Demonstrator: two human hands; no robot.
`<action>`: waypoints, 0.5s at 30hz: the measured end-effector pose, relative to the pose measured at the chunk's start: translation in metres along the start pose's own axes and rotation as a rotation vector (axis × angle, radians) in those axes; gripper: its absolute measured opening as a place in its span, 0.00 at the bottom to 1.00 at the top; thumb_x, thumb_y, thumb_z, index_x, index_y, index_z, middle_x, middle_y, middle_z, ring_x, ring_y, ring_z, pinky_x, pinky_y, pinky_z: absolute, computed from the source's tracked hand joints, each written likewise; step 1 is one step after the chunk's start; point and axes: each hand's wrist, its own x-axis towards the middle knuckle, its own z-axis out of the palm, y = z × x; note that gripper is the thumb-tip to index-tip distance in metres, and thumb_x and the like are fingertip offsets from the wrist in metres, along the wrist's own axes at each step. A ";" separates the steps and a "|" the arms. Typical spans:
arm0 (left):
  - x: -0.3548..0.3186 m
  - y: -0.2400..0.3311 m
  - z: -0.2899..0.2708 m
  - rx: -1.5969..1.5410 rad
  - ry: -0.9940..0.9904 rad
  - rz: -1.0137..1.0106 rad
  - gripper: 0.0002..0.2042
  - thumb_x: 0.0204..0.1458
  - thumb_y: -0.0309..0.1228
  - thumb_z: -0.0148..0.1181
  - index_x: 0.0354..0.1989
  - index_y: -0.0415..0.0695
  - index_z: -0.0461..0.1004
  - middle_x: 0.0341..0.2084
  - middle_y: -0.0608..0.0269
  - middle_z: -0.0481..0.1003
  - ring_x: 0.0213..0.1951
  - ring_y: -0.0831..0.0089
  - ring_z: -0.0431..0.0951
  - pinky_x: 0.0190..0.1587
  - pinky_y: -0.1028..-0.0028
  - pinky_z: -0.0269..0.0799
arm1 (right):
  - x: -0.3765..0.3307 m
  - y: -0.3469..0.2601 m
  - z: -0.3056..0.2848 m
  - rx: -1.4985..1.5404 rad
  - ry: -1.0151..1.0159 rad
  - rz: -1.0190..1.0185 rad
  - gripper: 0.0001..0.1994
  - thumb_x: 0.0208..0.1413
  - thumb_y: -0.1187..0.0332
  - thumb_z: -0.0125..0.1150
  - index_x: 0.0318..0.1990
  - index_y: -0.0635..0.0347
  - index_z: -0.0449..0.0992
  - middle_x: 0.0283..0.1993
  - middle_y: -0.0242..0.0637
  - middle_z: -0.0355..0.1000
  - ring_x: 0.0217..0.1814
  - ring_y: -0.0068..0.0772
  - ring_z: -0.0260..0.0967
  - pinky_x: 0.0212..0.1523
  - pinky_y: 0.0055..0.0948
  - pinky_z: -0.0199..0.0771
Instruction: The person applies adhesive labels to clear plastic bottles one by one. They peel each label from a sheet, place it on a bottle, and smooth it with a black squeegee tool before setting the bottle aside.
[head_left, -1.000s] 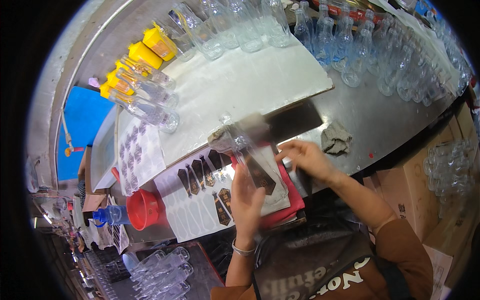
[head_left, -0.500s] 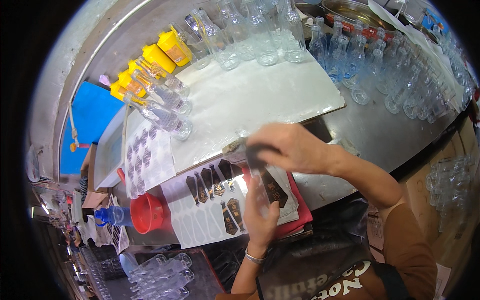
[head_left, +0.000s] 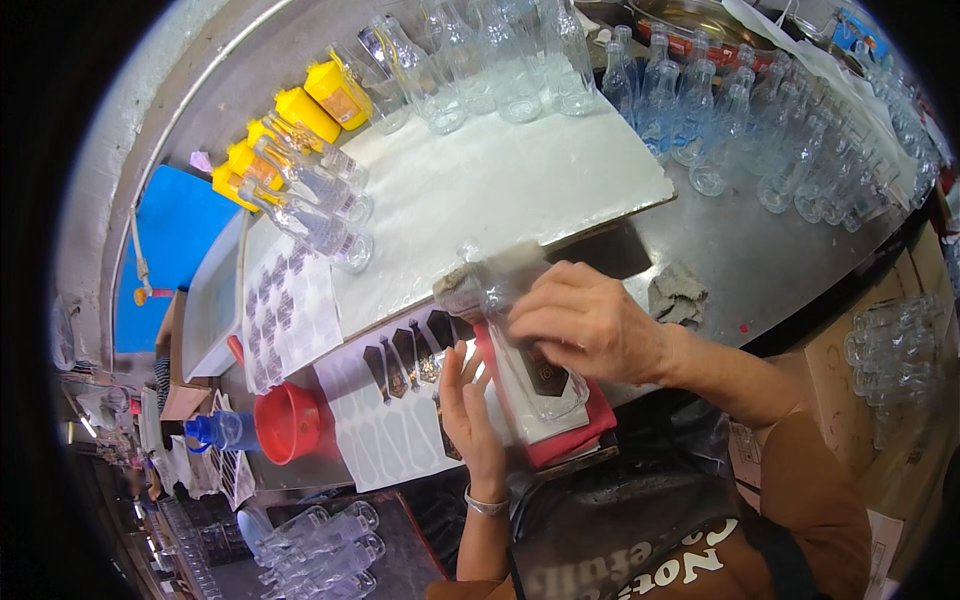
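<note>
A clear glass bottle (head_left: 573, 406) lies on a folded white and red cloth in front of me, with a black gold-printed decal (head_left: 547, 376) on its body. My right hand (head_left: 590, 325) is over the bottle, fingers bent and pressed together; what they hold, if anything, is hidden. Just left of the bottle, my left hand (head_left: 472, 415) is raised with its fingers stretched out, holding nothing. Beside it lies a pale sheet (head_left: 375, 445) bearing several black decals (head_left: 400, 365), partly covered by that hand.
Several clear bottles (head_left: 520, 95) stand on the white board (head_left: 480, 190), and more (head_left: 700, 120) at the right. A red tub (head_left: 287, 425) and yellow containers (head_left: 305, 115) are at the left. A crumpled grey cloth (head_left: 677, 295) lies right of my hand.
My left hand has drawn left, away from the bottle, its fingers now straight. My right hand has come down and right, over the bottle's body; the dark blurred thing at its fingers no longer shows.
</note>
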 end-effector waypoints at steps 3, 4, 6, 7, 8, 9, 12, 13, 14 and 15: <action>0.007 0.000 -0.012 -0.088 0.066 -0.095 0.26 0.70 0.37 0.43 0.70 0.33 0.56 0.65 0.45 0.63 0.65 0.55 0.68 0.63 0.61 0.68 | -0.036 -0.005 0.011 0.184 -0.054 -0.039 0.11 0.46 0.73 0.67 0.40 0.58 0.78 0.42 0.39 0.76 0.42 0.41 0.75 0.43 0.38 0.77; 0.010 0.001 -0.016 -0.102 0.083 -0.133 0.27 0.70 0.42 0.42 0.69 0.32 0.58 0.63 0.45 0.66 0.63 0.57 0.70 0.62 0.61 0.69 | -0.046 -0.019 0.011 0.306 -0.162 -0.014 0.11 0.49 0.72 0.66 0.41 0.58 0.78 0.40 0.39 0.76 0.41 0.40 0.75 0.43 0.38 0.78; 0.025 0.004 -0.016 -0.109 -0.002 -0.194 0.27 0.70 0.43 0.43 0.67 0.32 0.60 0.61 0.46 0.68 0.61 0.59 0.71 0.61 0.63 0.70 | -0.045 -0.016 0.008 0.267 -0.197 0.186 0.11 0.52 0.72 0.65 0.45 0.59 0.79 0.38 0.43 0.76 0.38 0.42 0.75 0.40 0.38 0.78; 0.034 0.006 -0.012 -0.114 -0.054 -0.226 0.27 0.70 0.44 0.43 0.66 0.31 0.61 0.59 0.47 0.69 0.60 0.60 0.72 0.60 0.63 0.71 | -0.032 0.002 0.005 0.141 -0.119 0.268 0.12 0.53 0.72 0.64 0.46 0.60 0.79 0.37 0.45 0.76 0.37 0.43 0.75 0.39 0.38 0.77; 0.044 0.006 -0.003 -0.034 -0.114 -0.234 0.29 0.70 0.51 0.37 0.62 0.35 0.67 0.56 0.48 0.73 0.58 0.62 0.74 0.58 0.64 0.72 | -0.016 0.032 0.007 0.110 0.148 0.240 0.13 0.55 0.72 0.63 0.49 0.62 0.78 0.40 0.47 0.77 0.38 0.45 0.76 0.40 0.37 0.77; 0.052 0.011 0.007 0.003 -0.102 -0.287 0.28 0.70 0.50 0.38 0.54 0.34 0.70 0.49 0.53 0.77 0.51 0.67 0.77 0.53 0.68 0.73 | -0.003 0.049 -0.001 0.103 0.178 0.441 0.15 0.57 0.73 0.61 0.52 0.63 0.76 0.43 0.49 0.78 0.40 0.45 0.77 0.42 0.34 0.77; 0.067 0.014 0.025 0.039 -0.088 -0.341 0.22 0.69 0.48 0.45 0.39 0.38 0.70 0.28 0.68 0.73 0.32 0.78 0.75 0.37 0.77 0.71 | 0.014 0.056 -0.007 0.267 0.388 0.542 0.14 0.62 0.73 0.57 0.55 0.65 0.75 0.46 0.39 0.78 0.44 0.27 0.76 0.48 0.27 0.76; 0.067 0.016 0.034 0.032 -0.084 -0.330 0.21 0.69 0.47 0.47 0.41 0.37 0.70 0.31 0.65 0.73 0.35 0.77 0.75 0.39 0.76 0.73 | 0.010 0.051 -0.006 0.399 0.381 0.606 0.14 0.64 0.73 0.55 0.54 0.66 0.75 0.46 0.35 0.78 0.45 0.23 0.74 0.49 0.26 0.74; 0.067 0.017 0.042 0.026 -0.079 -0.318 0.20 0.69 0.45 0.48 0.44 0.37 0.69 0.35 0.62 0.74 0.37 0.76 0.75 0.41 0.75 0.74 | 0.003 0.053 -0.003 0.457 0.348 0.635 0.13 0.65 0.73 0.54 0.54 0.66 0.76 0.46 0.33 0.77 0.46 0.21 0.72 0.51 0.24 0.73; 0.065 0.016 0.048 0.021 -0.074 -0.309 0.19 0.68 0.44 0.49 0.46 0.36 0.69 0.39 0.59 0.75 0.40 0.75 0.76 0.43 0.73 0.75 | -0.008 0.058 0.002 0.517 0.315 0.666 0.13 0.65 0.72 0.53 0.54 0.66 0.76 0.47 0.32 0.76 0.47 0.19 0.71 0.53 0.23 0.71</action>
